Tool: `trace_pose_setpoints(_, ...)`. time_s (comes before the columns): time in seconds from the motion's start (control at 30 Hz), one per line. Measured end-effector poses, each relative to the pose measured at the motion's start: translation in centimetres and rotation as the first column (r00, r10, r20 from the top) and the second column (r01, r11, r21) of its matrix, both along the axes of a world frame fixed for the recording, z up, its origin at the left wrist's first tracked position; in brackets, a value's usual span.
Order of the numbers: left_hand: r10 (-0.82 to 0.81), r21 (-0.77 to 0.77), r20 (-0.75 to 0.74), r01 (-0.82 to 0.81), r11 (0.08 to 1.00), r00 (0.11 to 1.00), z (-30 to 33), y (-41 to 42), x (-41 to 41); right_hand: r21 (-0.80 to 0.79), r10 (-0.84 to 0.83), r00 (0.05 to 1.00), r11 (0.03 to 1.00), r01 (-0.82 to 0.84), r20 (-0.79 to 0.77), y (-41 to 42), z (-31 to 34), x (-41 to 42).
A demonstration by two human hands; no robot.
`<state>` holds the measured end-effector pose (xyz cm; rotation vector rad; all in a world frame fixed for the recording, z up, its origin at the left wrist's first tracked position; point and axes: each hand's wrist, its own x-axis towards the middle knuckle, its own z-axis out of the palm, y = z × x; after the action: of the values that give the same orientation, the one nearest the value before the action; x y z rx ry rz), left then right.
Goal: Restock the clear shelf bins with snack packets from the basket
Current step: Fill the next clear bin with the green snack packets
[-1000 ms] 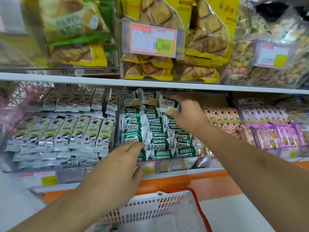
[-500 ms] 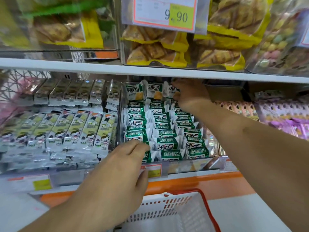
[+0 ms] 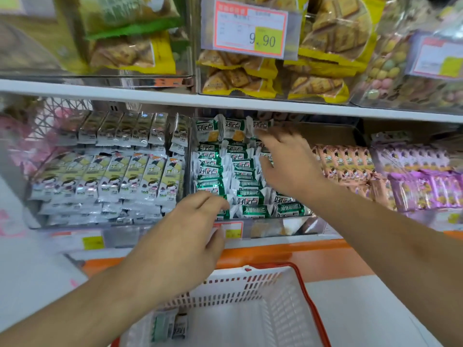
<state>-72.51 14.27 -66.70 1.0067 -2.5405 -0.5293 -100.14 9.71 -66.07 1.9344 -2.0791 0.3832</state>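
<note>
The middle clear bin on the lower shelf is packed with rows of green-and-white snack packets. My right hand hovers over the bin's right rows, fingers spread and relaxed, fingertips near the back upright packets, holding nothing. My left hand rests at the bin's front left corner, fingertips touching the front green packets, thumb by the front wall. Below, the white basket with a red rim holds a few packets at its left side.
A bin of yellow-and-white packets stands to the left, pink packets and purple packets to the right. The upper shelf carries bins of yellow cracker bags with a 9.90 price tag.
My right hand has drawn back from the bin's far back row toward me and opened its fingers; the packet it placed stays at the back. The left hand stays at the front corner.
</note>
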Motion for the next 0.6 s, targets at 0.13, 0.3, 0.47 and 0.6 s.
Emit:
trace_pose_setpoints(0.13,0.024,0.047,0.041,-0.026,0.999,0.999,-0.3,1.0,2.3,-0.096,0.300,0.953,0.951,-0.295,0.042,8.4,-1.1,5.3)
trace_pose_setpoints(0.3,0.103,0.180,0.290,-0.160,0.971,0.951,-5.4,1.4,6.5,0.344,0.575,0.817,0.760,-0.552,0.040,13.8,-7.4,12.4)
trace_pose_setpoints(0.47,0.159,0.289,0.592,-0.393,0.873,0.790,-12.6,1.5,10.2,0.714,0.296,0.935,0.611,-0.341,0.193,13.3,-17.9,17.0)
trace_pose_setpoints(0.6,0.194,0.421,0.590,-0.504,0.754,0.784,-17.9,1.1,11.8,0.797,0.021,0.944,0.531,-0.289,0.328,10.9,-26.3,21.0)
